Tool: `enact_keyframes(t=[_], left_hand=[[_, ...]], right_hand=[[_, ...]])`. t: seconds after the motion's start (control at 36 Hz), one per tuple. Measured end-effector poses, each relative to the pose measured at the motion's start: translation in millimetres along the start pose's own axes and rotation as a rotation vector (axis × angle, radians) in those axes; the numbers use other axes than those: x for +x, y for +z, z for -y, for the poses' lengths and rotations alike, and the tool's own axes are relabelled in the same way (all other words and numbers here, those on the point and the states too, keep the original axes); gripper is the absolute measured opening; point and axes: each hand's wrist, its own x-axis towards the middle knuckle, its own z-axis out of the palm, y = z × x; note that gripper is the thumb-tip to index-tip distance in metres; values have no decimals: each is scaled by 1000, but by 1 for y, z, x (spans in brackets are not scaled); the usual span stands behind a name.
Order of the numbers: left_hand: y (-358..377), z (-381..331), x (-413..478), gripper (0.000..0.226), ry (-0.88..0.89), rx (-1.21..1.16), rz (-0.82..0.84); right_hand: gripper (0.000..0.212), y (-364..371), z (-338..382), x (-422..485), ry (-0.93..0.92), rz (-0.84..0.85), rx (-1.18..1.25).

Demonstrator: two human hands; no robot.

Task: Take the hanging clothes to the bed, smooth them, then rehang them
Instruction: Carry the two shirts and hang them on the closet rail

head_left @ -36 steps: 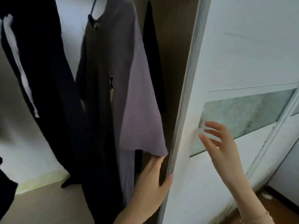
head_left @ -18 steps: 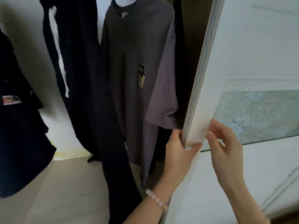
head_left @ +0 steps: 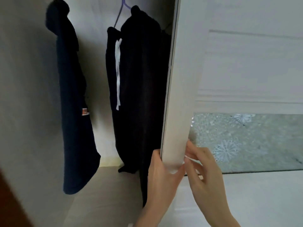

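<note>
Brown blur: a blurry brown shape (head_left: 9, 203) fills the bottom left corner, very close. I cannot tell what it is.
Left hand: the left hand (head_left: 161, 182) holds the edge of the tall white wardrobe door (head_left: 180, 95). Its thumb lies on the front and its fingers go round behind the edge.
Right hand: the right hand (head_left: 207, 176) is just beside the left one. Its fingers are bent and the tips touch the front of the door. I cannot tell if it grips the door or only touches it.
Glass: a frosted grey glass panel with white snowflake shapes (head_left: 255, 141) sits in the door, right behind the right hand.
Black clothes: long black clothes (head_left: 141, 95) hang inside the wardrobe, right next to the door edge. The left hand's fingers are close to them, but I cannot tell if they touch.
String: a thin white cloth string (head_left: 117, 76) hangs down the front of the black clothes.
Hanger: a thin purple hanger (head_left: 120, 12) shows above the black clothes.
Blue top: a dark blue top (head_left: 73, 115) hangs further left, apart from the black clothes.
Tag: a small orange and white tag (head_left: 85, 111) is on the blue top's right side.
Floor: the pale beige wardrobe floor (head_left: 106, 199) lies under the clothes.
Back: the white back wall (head_left: 98, 66) shows between the two lots of clothes.
</note>
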Motion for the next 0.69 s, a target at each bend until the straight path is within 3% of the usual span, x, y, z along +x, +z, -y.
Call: enact_keyframes(t=[0.14,0.28,0.39,0.53,0.69], left_hand=[[-70,22,3,64,47,125,-159],[-135,38,2,95,424,576,-416],[-180,49,7,79,597,849,-486],[-231,68,16,37,685,1041,-577],[-284,79,20,34,633,1161,-604]], right_hand=[[42,63,18,-3,-134,67,-31],[36,125,36,0,-438,-35,-311],[42,171,42,4,-636,-98,-543],[52,220,56,3,-723,-52,-694],[46,272,82,-4,-715,56,-728]])
